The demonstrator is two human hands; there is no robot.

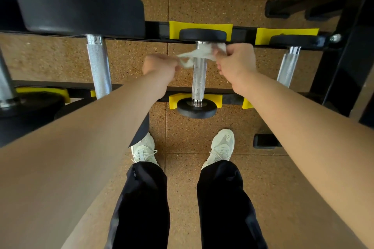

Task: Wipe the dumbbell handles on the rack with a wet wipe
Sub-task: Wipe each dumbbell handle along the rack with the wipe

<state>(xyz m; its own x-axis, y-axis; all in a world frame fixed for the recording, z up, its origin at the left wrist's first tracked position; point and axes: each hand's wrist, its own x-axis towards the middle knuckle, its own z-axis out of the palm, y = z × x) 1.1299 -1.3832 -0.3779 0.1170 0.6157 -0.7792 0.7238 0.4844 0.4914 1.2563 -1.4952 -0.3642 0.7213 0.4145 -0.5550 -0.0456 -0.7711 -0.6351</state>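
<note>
L hand (162,64) + R hand (236,62) fingers (218,65) tight on wet wipe (200,53) over mid handle (199,79); big dumbbell (81,6) L, small dumbbell (288,66) R

The scene is bright and evenly lit, with a warm cast over the floor (182,123). Light seems to fall from above and ahead: the big plate (79,4) carries a dull sheen along its upper face, and a bolt (335,38) glints white. The chrome handles (99,66) show streaky glare, strongest at their collars. Shadows on the floor are soft and faint. The trousers (145,208) sink to near-featureless black.

Wide-angle distortion bows the rails (157,30) and swells the forearms (70,147) toward the lower corners. The forearms and the left edge are blurred. The left hand (159,66), right hand (235,60) and wipe (197,54) are slightly soft, while the knurling on the middle handle (199,79) reads fairly sharp.
</note>
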